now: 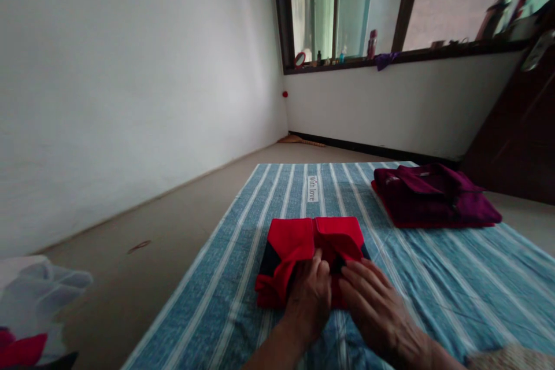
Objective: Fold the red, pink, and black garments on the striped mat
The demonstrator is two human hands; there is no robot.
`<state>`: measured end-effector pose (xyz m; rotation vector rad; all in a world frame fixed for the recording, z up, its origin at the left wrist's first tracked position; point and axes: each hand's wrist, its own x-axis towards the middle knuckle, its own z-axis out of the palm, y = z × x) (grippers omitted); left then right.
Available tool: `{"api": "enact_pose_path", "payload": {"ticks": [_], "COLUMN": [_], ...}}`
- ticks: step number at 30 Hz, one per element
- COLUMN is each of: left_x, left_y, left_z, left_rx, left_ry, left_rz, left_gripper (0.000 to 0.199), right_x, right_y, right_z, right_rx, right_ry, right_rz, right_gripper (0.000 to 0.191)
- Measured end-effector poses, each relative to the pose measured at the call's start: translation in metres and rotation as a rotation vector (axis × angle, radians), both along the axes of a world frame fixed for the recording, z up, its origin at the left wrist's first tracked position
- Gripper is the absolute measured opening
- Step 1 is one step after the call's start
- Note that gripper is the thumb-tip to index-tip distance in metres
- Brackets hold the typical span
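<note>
Blue striped cloth [437, 277] spread over a flat surface, far edge and left edge in full sight. On it, left of the middle and well short of the far edge: a red garment [292, 237], folded to a rough rectangle, dark patches at left and right sides, creased and parted down the centre.

Both hands on the garment's near half. Left hand [309, 295]: fingers bent and tucked in at the centre parting, bunched fabric just beside; cannot tell whether gripping any. Right hand [377, 300]: open, fingers stretched out, fingertips touching the right half by a raised flap. Wrists just beside each other, well apart from the left edge of the cloth.

Beyond the garment, toward the far edge: a white label [313, 188], printed "With love". Toward the right edge, near the far right corner: a purple garment [425, 193], folded, stacked on red fabric [448, 225] with only its border showing.

Off the cloth, past the left edge: pale floor with a small loop [139, 246]; at lower left a whitish bundle [39, 286], too blurred to name. Beyond the far edge: a broom [301, 140] along the wall's foot; on the window sill, a round red mirror [300, 59], a pink bottle [372, 44] and a purple cloth [385, 61] draped over. Dark door [515, 127] at right.
</note>
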<state>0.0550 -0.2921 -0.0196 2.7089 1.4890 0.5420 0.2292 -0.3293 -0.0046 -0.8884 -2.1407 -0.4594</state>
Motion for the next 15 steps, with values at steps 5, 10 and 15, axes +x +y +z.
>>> {"api": "enact_pose_path", "payload": {"ticks": [5,10,15], "left_x": [0.001,0.001,0.000], "left_y": [-0.006,-0.006,-0.003], "left_z": [0.012,0.035,0.037], "left_rx": [-0.105,-0.256,-0.320], "left_ry": [0.035,0.039,-0.082], "left_rz": [0.048,0.047,0.021], "left_gripper": [0.029,0.031,0.036], "right_x": [-0.006,-0.020,-0.018], "right_y": [0.023,0.046,0.059], "right_z": [0.004,0.010,0.021], "right_rx": [-0.241,-0.712,-0.983], "right_ry": [0.219,0.737,0.863], "right_rz": [-0.386,-0.407,-0.143], "right_gripper": [0.033,0.058,0.035]}}
